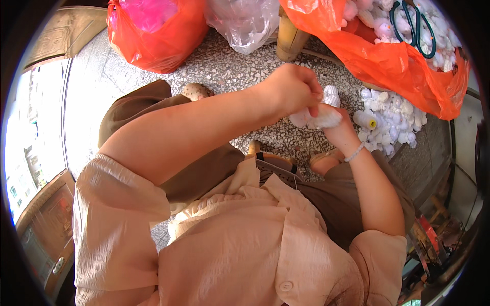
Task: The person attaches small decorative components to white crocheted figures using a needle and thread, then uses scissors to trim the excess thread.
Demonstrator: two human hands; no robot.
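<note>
My right hand (339, 127) is closed around a small white fluffy plush piece (326, 117) held out in front of my knees. A white ribbed knob (331, 96) shows just past its fingers; I cannot tell whether it joins the plush. Directly above and left of the plush, my left hand (296, 92) is closed with fingertips pinched. Whatever those fingertips grip is too small or hidden to name. To the right, a thread spool (364, 120) with a yellow core lies against a pile of little white plush pieces (395, 115).
Dark green-handled scissors (414, 30) rest on more white and pink plush pieces in an open orange plastic bag (377, 66), far right. A bamboo-like leg (292, 41) stands beside it. A full orange bag (153, 38) and a clear plastic bag (244, 23) sit on the speckled floor (229, 71).
</note>
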